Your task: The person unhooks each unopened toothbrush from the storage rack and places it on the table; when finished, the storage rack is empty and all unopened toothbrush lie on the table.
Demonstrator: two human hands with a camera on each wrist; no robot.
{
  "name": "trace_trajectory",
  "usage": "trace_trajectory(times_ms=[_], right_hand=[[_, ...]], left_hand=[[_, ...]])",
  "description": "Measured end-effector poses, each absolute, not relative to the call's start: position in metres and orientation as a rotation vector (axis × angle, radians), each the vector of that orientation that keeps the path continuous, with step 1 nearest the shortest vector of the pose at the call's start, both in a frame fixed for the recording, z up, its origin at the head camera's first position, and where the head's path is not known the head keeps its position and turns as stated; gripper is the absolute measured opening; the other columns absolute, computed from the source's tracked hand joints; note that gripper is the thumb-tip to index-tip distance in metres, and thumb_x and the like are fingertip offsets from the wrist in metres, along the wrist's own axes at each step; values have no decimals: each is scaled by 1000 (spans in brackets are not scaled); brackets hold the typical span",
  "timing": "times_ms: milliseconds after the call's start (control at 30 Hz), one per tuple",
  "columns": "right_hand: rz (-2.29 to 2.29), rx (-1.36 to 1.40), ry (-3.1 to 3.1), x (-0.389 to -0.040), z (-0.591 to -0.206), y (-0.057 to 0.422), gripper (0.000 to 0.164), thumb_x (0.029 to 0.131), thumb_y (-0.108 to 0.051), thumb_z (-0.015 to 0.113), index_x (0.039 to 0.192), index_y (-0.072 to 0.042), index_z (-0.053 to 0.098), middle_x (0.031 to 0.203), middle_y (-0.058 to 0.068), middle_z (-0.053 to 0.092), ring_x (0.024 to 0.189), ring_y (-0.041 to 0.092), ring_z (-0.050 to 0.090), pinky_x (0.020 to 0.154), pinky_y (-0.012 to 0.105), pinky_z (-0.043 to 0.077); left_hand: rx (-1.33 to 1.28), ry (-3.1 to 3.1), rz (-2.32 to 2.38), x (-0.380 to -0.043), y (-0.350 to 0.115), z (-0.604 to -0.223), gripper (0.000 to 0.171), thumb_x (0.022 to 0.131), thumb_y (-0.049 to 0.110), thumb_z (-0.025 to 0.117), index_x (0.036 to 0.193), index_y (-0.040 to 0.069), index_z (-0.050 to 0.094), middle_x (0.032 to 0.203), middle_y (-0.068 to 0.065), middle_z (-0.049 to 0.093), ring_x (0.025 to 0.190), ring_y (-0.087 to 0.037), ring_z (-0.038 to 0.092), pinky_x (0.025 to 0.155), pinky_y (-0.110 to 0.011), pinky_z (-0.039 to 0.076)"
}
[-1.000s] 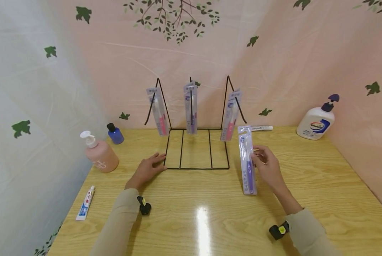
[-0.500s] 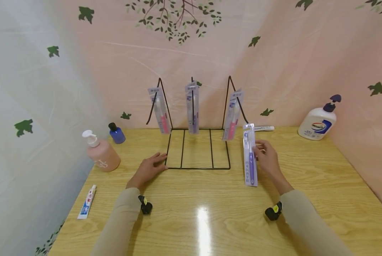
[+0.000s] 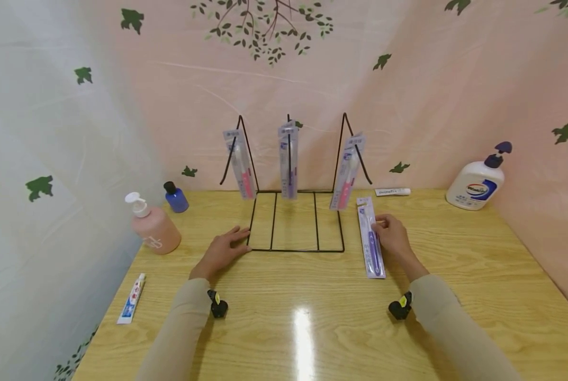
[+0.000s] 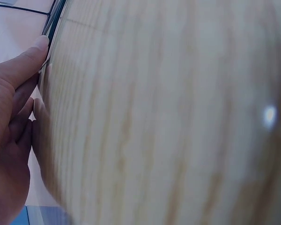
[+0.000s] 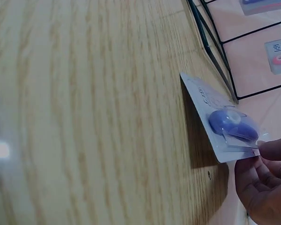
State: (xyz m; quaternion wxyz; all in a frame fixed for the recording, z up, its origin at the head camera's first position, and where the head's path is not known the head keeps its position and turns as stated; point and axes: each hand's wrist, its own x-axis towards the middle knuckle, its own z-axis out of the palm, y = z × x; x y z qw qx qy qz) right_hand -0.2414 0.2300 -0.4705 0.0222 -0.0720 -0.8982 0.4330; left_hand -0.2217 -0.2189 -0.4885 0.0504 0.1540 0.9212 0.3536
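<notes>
My right hand (image 3: 394, 238) pinches the right edge of a packaged toothbrush (image 3: 371, 238) with a purple handle, to the right of a black wire rack (image 3: 296, 250). In the right wrist view the toothbrush pack (image 5: 210, 110) is tilted close over the table, throwing a shadow. My left hand (image 3: 222, 253) rests at the rack's left side, fingertips against the base wire, its fingers fairly straight. On the rack's hooks hang toothbrush packs: a pink-handled one (image 3: 246, 182) at left, purple ones (image 3: 284, 174) in the middle, and another pink one (image 3: 344, 193) at right.
A pink pump bottle (image 3: 157, 230), a small blue bottle (image 3: 177, 201) and a toothpaste tube (image 3: 131, 300) stand or lie at left. Behind the right hand lies a white tube (image 3: 392, 192). A white pump bottle (image 3: 471, 188) stands at back right, near the cloth backdrop (image 3: 407, 106).
The right hand has shifted the purple toothbrush pack slightly right, and its top has dropped lower, away from the white tube behind. The left hand stays at the rack.
</notes>
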Motion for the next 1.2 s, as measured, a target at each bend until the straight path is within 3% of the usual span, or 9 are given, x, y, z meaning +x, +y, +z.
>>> trace_trajectory(times_ms=[333,900,1100,1200], right_hand=[[1255,-265,-2897,-241,-470,232,38,98,-16,53,128,7,55,111,23,62,90,24,58,67,22,46],[1218,-212,-2920,-231,-464,238,38,97,-17,53,126,7,56,109,22,62,87,24,60,64,23,47],[1320,-73,-2746,-219,-453,230,35,97,-19,55,125,3,58,111,21,62,97,31,62,68,19,50],[1373,60,-2661,-213,-445,221,35,97,-22,57,124,0,59,111,18,63,96,25,61,69,15,50]], left_hand=[[472,2811,1067,-220,-219,-487,55,91,32,65,140,11,50,152,-10,38,143,-32,28,114,-53,26],[444,2785,1080,-220,-219,-488,56,91,33,65,142,13,49,154,-11,33,144,-31,27,114,-53,26],[445,2781,1088,-220,-218,-488,56,91,32,65,142,14,49,154,-12,32,143,-32,27,114,-53,25],[459,2791,1084,-220,-218,-487,56,91,31,65,141,12,49,153,-14,33,143,-34,28,113,-54,26]])
